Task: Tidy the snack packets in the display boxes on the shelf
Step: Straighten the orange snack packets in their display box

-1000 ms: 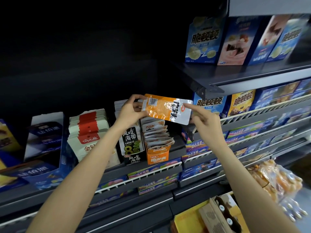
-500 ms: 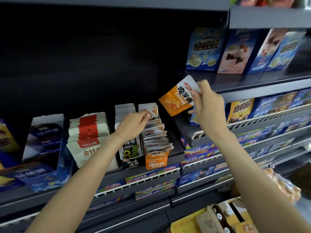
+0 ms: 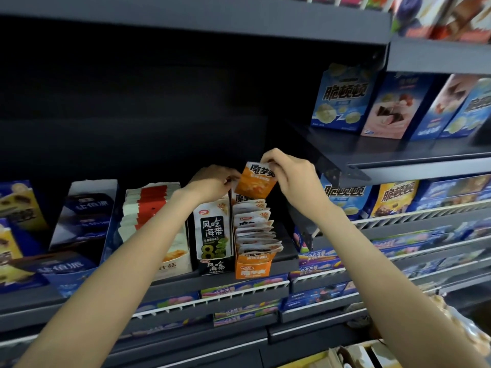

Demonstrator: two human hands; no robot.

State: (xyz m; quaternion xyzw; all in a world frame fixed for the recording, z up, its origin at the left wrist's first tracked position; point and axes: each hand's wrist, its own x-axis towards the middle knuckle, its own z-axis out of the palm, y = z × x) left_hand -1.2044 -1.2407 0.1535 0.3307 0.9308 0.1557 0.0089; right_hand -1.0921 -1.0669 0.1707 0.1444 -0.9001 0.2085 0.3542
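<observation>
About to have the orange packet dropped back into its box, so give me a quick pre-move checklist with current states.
1. Right hand pinches the orange packet at its top: ok.
2. Packet above the orange display box, at its back: ok.
3. Packet front faces out: ok.
4. Left hand at the rear packets, making a gap: cannot tell.
5. Packets in the box stand even: not ok, they fan unevenly.

Orange packet (image 3: 255, 181) pinched between both hands, above orange display box (image 3: 253, 269).

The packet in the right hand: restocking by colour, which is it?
Orange with a white top edge, the packet shows best in the head view.
</observation>
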